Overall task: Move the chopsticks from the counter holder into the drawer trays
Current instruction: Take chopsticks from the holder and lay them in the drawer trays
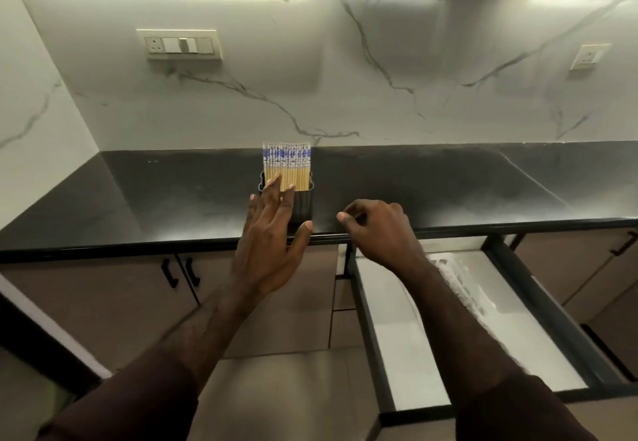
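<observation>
A bundle of wooden chopsticks (287,164) with blue-and-white patterned tops stands upright in a dark holder (303,204) on the black counter (448,192). My left hand (272,243) reaches toward the holder with straight, spread fingers; its fingertips overlap the holder's front, and contact cannot be judged. My right hand (376,230) hovers over the counter's front edge to the right of the holder, fingers loosely curled, holding nothing visible. Below it, an open drawer (366,319) with white trays (518,323) sticks out; my right forearm hides part of them.
Brown cabinet doors with black handles (179,273) sit under the counter at left. The marble backsplash carries a switch plate (181,45) and a socket (588,57). More cabinet fronts (587,268) lie right of the drawer.
</observation>
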`<state>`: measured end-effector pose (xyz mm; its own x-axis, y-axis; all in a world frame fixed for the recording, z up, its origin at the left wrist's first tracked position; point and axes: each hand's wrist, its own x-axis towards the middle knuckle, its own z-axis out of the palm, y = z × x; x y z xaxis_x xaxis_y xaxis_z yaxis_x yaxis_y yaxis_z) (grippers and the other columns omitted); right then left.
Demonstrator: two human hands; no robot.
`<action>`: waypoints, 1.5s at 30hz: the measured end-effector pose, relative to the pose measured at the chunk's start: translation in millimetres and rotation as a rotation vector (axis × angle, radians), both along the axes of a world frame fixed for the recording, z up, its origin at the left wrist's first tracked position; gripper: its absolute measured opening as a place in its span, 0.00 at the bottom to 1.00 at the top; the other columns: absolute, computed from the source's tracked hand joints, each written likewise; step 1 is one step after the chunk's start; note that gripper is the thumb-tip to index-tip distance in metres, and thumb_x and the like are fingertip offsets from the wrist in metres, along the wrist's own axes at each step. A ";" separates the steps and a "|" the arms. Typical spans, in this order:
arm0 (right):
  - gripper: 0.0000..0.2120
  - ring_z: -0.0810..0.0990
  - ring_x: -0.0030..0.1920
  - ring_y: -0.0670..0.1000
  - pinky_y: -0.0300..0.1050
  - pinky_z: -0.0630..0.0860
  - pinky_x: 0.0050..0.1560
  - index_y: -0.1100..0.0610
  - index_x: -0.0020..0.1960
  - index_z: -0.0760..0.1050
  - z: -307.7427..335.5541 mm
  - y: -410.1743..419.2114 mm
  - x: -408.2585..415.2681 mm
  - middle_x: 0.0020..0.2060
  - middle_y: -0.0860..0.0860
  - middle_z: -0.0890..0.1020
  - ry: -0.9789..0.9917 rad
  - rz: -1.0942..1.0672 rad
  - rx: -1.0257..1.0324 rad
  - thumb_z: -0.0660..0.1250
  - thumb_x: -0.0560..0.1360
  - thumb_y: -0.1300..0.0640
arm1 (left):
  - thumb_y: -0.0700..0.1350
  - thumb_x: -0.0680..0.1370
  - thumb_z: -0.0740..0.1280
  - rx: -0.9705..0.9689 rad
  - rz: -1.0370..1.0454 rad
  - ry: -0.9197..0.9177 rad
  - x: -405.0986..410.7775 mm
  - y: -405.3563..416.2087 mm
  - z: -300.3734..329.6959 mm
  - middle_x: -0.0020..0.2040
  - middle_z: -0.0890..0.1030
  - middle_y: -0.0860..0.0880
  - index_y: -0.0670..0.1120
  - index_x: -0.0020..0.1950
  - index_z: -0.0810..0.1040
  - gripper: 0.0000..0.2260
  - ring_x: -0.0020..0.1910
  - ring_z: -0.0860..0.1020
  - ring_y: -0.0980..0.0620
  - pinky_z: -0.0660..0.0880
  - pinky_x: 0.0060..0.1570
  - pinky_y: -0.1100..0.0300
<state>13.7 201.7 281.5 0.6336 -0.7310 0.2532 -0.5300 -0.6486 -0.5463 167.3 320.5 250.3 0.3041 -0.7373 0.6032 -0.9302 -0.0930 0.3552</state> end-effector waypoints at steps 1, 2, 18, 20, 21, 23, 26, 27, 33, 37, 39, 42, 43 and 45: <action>0.13 0.82 0.43 0.44 0.32 0.71 0.39 0.54 0.56 0.81 -1.5 -5.1 11.7 0.47 0.49 0.85 -0.010 0.010 0.001 0.65 0.79 0.47 | 0.57 0.79 0.55 0.011 0.001 -0.008 10.8 -3.2 -2.4 0.78 0.54 0.43 0.42 0.77 0.56 0.30 0.78 0.48 0.51 0.47 0.76 0.49; 0.12 0.81 0.43 0.43 0.31 0.71 0.38 0.54 0.56 0.81 -3.2 -10.6 23.2 0.46 0.48 0.85 -0.021 0.019 0.008 0.65 0.79 0.47 | 0.57 0.79 0.54 0.025 0.003 -0.015 21.6 -7.0 -4.6 0.78 0.53 0.44 0.43 0.77 0.56 0.30 0.78 0.48 0.51 0.46 0.76 0.50; 0.12 0.82 0.39 0.41 0.33 0.78 0.40 0.52 0.60 0.78 -6.9 -138.0 209.2 0.48 0.49 0.85 -0.004 0.139 0.102 0.66 0.79 0.49 | 0.60 0.79 0.50 0.111 0.098 0.053 187.6 -141.7 -15.1 0.79 0.48 0.50 0.46 0.79 0.54 0.31 0.78 0.44 0.54 0.40 0.75 0.56; 0.12 0.82 0.39 0.42 0.34 0.79 0.40 0.52 0.60 0.78 -11.9 -146.7 227.2 0.47 0.49 0.84 0.015 0.133 0.107 0.65 0.79 0.49 | 0.61 0.78 0.49 0.122 0.091 0.068 202.4 -155.2 -20.6 0.79 0.48 0.49 0.45 0.78 0.54 0.32 0.77 0.45 0.54 0.40 0.75 0.56; 0.12 0.82 0.40 0.43 0.37 0.81 0.41 0.52 0.60 0.78 -14.8 -150.9 236.7 0.47 0.49 0.84 0.022 0.128 0.112 0.65 0.79 0.48 | 0.61 0.78 0.49 0.125 0.083 0.083 212.0 -162.6 -23.4 0.78 0.48 0.49 0.45 0.78 0.54 0.32 0.77 0.45 0.54 0.41 0.75 0.55; 0.13 0.83 0.44 0.46 0.43 0.83 0.45 0.51 0.61 0.77 -21.4 -157.3 255.8 0.49 0.50 0.84 0.039 0.118 0.126 0.65 0.79 0.48 | 0.61 0.79 0.48 0.134 0.062 0.111 231.5 -176.2 -28.9 0.78 0.48 0.49 0.45 0.78 0.54 0.32 0.77 0.45 0.54 0.43 0.76 0.53; 0.15 0.83 0.47 0.46 0.47 0.83 0.50 0.51 0.64 0.76 -31.7 -165.4 281.0 0.52 0.51 0.84 0.078 0.094 0.140 0.64 0.79 0.47 | 0.57 0.81 0.52 0.158 0.026 0.125 259.6 -196.9 -34.5 0.79 0.49 0.47 0.46 0.78 0.53 0.29 0.78 0.46 0.53 0.44 0.76 0.54; 0.16 0.82 0.48 0.46 0.47 0.82 0.50 0.51 0.65 0.76 -34.9 -167.4 289.8 0.53 0.50 0.84 0.090 0.080 0.151 0.64 0.79 0.47 | 0.56 0.82 0.54 0.174 0.012 0.131 270.3 -203.4 -35.6 0.79 0.49 0.47 0.46 0.78 0.54 0.28 0.78 0.46 0.53 0.44 0.76 0.54; 0.15 0.82 0.45 0.44 0.43 0.82 0.51 0.50 0.66 0.74 -49.9 -179.5 331.0 0.51 0.49 0.84 0.121 0.012 0.188 0.63 0.80 0.51 | 0.54 0.82 0.55 0.268 -0.058 0.156 320.5 -243.0 -44.6 0.80 0.47 0.48 0.49 0.78 0.55 0.26 0.74 0.39 0.57 0.44 0.74 0.55; 0.16 0.82 0.44 0.44 0.43 0.82 0.49 0.51 0.68 0.73 -59.0 -184.1 343.5 0.51 0.49 0.84 0.135 -0.005 0.216 0.63 0.80 0.51 | 0.54 0.82 0.55 0.304 -0.116 0.198 335.4 -258.7 -55.2 0.80 0.47 0.49 0.49 0.78 0.56 0.25 0.77 0.42 0.54 0.49 0.74 0.53; 0.17 0.82 0.47 0.44 0.45 0.81 0.52 0.50 0.67 0.73 -63.6 -186.7 347.8 0.52 0.49 0.84 0.142 -0.015 0.215 0.63 0.80 0.50 | 0.52 0.82 0.56 0.276 -0.116 0.239 338.0 -264.4 -59.0 0.80 0.51 0.48 0.48 0.76 0.61 0.23 0.78 0.47 0.51 0.52 0.73 0.55; 0.18 0.82 0.51 0.47 0.48 0.80 0.57 0.49 0.69 0.72 -70.6 -190.7 351.1 0.54 0.49 0.84 0.123 -0.048 0.196 0.63 0.79 0.50 | 0.46 0.82 0.60 0.195 -0.127 0.269 336.1 -270.0 -61.9 0.75 0.65 0.44 0.44 0.72 0.69 0.19 0.75 0.63 0.48 0.61 0.70 0.56; 0.19 0.82 0.52 0.47 0.48 0.79 0.58 0.49 0.69 0.72 -72.3 -191.1 352.1 0.54 0.49 0.84 0.115 -0.057 0.202 0.63 0.79 0.49 | 0.44 0.81 0.62 0.145 -0.133 0.277 335.7 -272.2 -61.8 0.71 0.71 0.43 0.42 0.70 0.72 0.17 0.70 0.71 0.47 0.67 0.67 0.56; 0.19 0.82 0.53 0.47 0.47 0.79 0.59 0.49 0.69 0.71 -74.8 -190.3 353.4 0.54 0.49 0.84 0.096 -0.070 0.204 0.63 0.80 0.50 | 0.40 0.79 0.66 0.030 -0.136 0.321 335.0 -275.2 -60.8 0.59 0.82 0.42 0.40 0.63 0.78 0.13 0.55 0.82 0.47 0.79 0.54 0.56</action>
